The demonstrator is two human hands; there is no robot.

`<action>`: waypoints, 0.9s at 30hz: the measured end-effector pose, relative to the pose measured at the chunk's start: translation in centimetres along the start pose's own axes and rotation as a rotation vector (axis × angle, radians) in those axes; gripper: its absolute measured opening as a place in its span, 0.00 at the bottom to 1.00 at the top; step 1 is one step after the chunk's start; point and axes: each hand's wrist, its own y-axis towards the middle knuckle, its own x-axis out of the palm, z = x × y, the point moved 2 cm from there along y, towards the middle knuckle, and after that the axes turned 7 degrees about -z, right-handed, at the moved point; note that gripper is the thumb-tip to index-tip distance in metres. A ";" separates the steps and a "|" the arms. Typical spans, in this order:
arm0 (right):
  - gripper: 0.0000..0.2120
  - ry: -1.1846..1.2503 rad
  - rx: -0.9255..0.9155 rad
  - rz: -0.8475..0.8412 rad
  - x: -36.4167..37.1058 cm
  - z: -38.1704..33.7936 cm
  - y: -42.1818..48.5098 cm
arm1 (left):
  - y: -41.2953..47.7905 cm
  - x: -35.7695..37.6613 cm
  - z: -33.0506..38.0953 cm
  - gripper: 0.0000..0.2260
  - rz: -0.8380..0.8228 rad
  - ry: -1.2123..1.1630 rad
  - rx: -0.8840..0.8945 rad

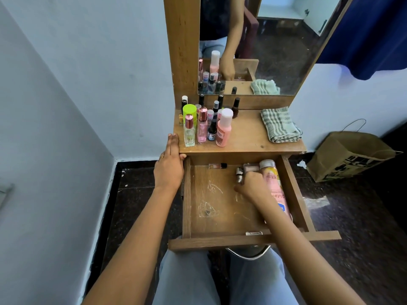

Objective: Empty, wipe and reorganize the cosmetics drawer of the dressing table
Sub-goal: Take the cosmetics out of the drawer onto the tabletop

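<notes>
The wooden drawer (220, 241) of the dressing table stands pulled out, its scratched bottom mostly bare. Inside it lie a small clear vial with a black cap (217, 165) at the back, a pink compact (251, 167) and a large pink lotion bottle (274, 188) along the right side. My right hand (250, 186) is inside the drawer, fingers curled round a small silver-capped bottle (239, 174). My left hand (169, 164) rests flat with straight fingers on the table top's left front corner. Several perfume and nail polish bottles (204, 124) stand on the table top's left part.
A folded green checked cloth (279, 125) lies on the table top (246, 137) at the right. The mirror (275, 51) rises behind. A brown paper bag (348, 157) stands on the dark floor to the right. A white wall is close on the left.
</notes>
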 end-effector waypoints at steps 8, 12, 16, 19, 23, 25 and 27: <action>0.18 -0.267 0.056 0.029 1.2 -1.8 3.2 | -0.1 -0.3 0.3 0.24 -0.022 0.018 -0.028; 0.20 -0.243 0.084 0.075 0.4 -2.3 1.1 | -0.1 -0.4 0.3 0.24 -0.021 0.017 -0.020; 0.18 -0.025 -0.076 0.160 -1.2 -2.2 -2.8 | -0.1 -0.2 0.2 0.24 -0.018 0.002 -0.013; 0.12 0.126 -0.225 0.230 -2.9 -3.7 -5.0 | 0.0 -0.2 0.1 0.24 -0.017 -0.008 -0.015; 0.13 0.226 -0.386 0.301 -5.2 -6.9 -6.0 | -0.1 -0.3 0.2 0.24 -0.022 -0.011 -0.017; 0.13 0.227 -0.433 0.331 -5.6 -8.4 -5.4 | -0.1 -0.3 0.2 0.24 -0.016 -0.010 -0.020; 0.12 0.196 -0.482 0.378 -5.7 -9.8 -4.8 | -0.2 -0.3 0.2 0.25 -0.010 -0.015 -0.017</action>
